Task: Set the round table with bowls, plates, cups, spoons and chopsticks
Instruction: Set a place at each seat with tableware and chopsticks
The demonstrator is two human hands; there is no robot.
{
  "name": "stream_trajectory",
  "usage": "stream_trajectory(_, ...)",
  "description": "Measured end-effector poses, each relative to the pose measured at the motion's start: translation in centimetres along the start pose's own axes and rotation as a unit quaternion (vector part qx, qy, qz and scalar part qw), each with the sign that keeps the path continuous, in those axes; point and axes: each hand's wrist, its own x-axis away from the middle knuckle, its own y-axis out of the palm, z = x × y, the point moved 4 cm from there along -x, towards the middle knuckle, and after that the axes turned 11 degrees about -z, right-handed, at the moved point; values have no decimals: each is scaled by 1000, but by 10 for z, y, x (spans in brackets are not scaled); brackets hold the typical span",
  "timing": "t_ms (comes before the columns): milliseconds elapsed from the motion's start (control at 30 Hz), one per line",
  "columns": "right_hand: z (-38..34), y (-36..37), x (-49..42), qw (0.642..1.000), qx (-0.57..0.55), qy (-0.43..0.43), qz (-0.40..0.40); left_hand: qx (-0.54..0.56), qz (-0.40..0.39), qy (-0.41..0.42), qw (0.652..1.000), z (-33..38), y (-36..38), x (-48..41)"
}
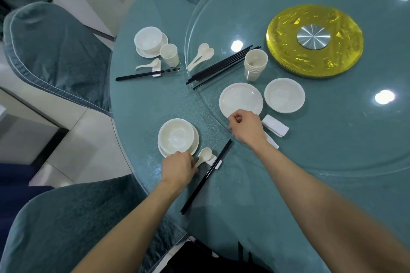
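Our left hand [178, 167] sits at the near edge of the table [142, 104], its fingers curled round the handle of the spoon [205, 154]. The spoon's scoop lies on a white rest [213, 159], just beside the bowl [176, 136], which sits on its small plate [196, 141]. A black pair of chopsticks [206, 176] lies across the same rest, slanting toward the table's near edge. Our right hand [246, 126] reaches onto the near rim of the glass turntable [332, 150], with its fingers curled at the near edge of the loose plate [240, 96]. We cannot tell whether it pinches anything. Farther in on the turntable we see a spare bowl [284, 95], stacked cups [255, 65], a chopstick bundle [221, 66] and two spare spoons [199, 56].
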Motion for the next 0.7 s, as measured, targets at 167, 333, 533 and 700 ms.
stream_trajectory(167, -3, 3, 0, 1000, 1, -5, -6, 10, -3, -1, 1000, -1, -1, 3)
stream_trajectory(333, -5, 5, 0, 1000, 2, -8, -4, 27, -10, -3, 1000, -1, -3, 8)
stream_trajectory(533, -7, 2, 0, 1000, 1, -12, 1, 22, 3, 10, 1000, 1, -9, 10)
stream_trajectory(700, -8, -12, -3, 1000, -8, -18, 18, 36, 29, 49, 998, 14, -44, 3)
